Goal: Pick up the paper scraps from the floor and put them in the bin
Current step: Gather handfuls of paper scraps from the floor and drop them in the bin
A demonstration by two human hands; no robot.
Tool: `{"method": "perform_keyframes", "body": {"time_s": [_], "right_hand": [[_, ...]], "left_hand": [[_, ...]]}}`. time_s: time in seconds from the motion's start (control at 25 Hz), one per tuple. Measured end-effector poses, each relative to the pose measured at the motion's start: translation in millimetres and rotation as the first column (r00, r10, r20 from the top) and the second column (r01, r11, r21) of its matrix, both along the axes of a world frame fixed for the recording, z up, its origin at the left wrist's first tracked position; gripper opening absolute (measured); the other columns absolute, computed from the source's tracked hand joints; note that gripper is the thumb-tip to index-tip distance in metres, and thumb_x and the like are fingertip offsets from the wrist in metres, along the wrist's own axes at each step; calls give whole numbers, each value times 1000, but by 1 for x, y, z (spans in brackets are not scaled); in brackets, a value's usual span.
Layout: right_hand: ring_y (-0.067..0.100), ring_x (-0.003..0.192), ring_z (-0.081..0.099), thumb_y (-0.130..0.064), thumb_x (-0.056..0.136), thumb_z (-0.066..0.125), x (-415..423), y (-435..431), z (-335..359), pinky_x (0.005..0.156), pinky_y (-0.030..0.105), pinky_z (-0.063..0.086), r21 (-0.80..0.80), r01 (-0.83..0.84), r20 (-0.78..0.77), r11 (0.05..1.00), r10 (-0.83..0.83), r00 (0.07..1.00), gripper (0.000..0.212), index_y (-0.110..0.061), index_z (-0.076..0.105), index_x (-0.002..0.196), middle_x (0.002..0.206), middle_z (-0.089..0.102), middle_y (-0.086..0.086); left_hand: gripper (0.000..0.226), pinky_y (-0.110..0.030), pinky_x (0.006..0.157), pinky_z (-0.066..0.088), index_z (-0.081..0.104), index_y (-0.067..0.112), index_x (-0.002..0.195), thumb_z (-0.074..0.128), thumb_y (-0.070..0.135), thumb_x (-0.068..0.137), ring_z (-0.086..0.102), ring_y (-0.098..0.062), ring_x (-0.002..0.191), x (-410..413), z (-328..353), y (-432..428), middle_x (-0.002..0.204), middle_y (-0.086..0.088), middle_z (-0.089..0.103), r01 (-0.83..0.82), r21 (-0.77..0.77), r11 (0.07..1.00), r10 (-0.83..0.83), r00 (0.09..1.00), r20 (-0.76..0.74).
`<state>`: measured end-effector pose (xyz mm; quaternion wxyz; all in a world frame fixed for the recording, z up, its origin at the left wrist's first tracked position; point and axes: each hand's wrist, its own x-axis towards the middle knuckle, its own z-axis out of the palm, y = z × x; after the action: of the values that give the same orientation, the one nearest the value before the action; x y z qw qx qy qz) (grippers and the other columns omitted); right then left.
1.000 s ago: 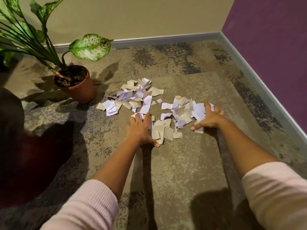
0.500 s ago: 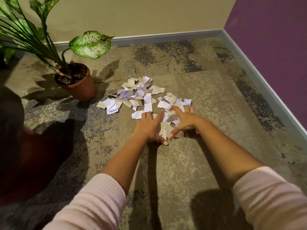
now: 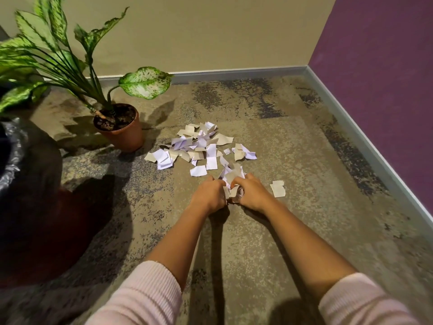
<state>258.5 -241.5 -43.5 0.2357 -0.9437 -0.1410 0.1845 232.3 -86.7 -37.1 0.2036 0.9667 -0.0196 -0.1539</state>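
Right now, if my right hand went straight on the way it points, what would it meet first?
Probably the loose paper scraps on the carpet, just beyond the bunch that the right hand grips.

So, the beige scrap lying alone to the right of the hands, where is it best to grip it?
Probably by its left edge, pinched from above with the right hand: the scrap lies flat on the carpet, clear of the pile, nearest that hand.
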Motion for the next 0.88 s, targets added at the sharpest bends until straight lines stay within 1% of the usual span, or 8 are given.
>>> {"method": "perform_keyframes", "body": {"time_s": [0.08,0.24,0.36,0.52,0.6,0.68,0.76,0.88], "right_hand": [[33,116,49,-10,81,69,-4,5,10,96,34,45,83,40,7,996,-41,999,30,-22,67,108,120,48,11],[26,105,52,-5,75,72,-9,22,38,80,27,39,182,78,-3,980,-79,997,30,-27,67,95,109,46,1],[25,93,54,0,74,67,-9,44,67,73,28,40,238,54,49,970,-67,997,33,-26,68,94,100,46,3],[27,78,56,2,76,60,-8,78,119,63,31,46,313,7,122,950,-48,991,35,-28,67,91,93,48,6],[28,70,57,10,72,55,-8,99,148,50,33,51,389,-2,134,921,-54,990,42,-27,67,90,94,50,8],[22,67,55,15,67,53,-7,122,176,39,26,45,451,-16,160,893,-63,985,52,-31,65,88,98,53,10],[20,67,53,14,66,56,-6,147,204,39,22,42,504,-46,193,862,-60,979,53,-33,63,88,99,56,11],[27,70,56,6,71,62,-9,186,239,54,28,48,572,-120,217,812,-8,976,41,-31,64,89,93,60,11]], "left_hand": [[36,-37,83,48,64,22,117,66,21,81,56,-29,105,-7,10,8,108,-13,58,-27,-24,999,27,999,24],[36,-31,79,46,66,18,115,69,17,79,58,-27,100,-17,44,34,108,-10,60,-75,-12,997,76,992,97],[33,-33,77,46,66,13,110,65,13,77,57,-29,104,-19,80,60,104,-13,62,-101,-5,995,101,985,139],[39,-33,77,43,62,22,123,63,24,84,54,-32,108,-20,137,92,103,-11,55,-155,2,988,150,959,240],[42,-33,75,41,63,21,122,66,24,81,55,-32,107,-20,170,105,99,-10,52,-195,-11,981,190,941,279],[45,-34,79,45,63,19,123,70,26,78,58,-30,106,-21,204,118,107,-11,60,-230,-27,973,226,922,313],[50,-33,80,49,64,17,123,74,27,74,63,-27,101,-24,239,138,109,-9,66,-276,-51,960,276,898,342],[60,-31,82,53,63,13,125,80,22,68,63,-23,97,-34,290,175,110,-5,67,-377,-92,922,388,885,259]]}}
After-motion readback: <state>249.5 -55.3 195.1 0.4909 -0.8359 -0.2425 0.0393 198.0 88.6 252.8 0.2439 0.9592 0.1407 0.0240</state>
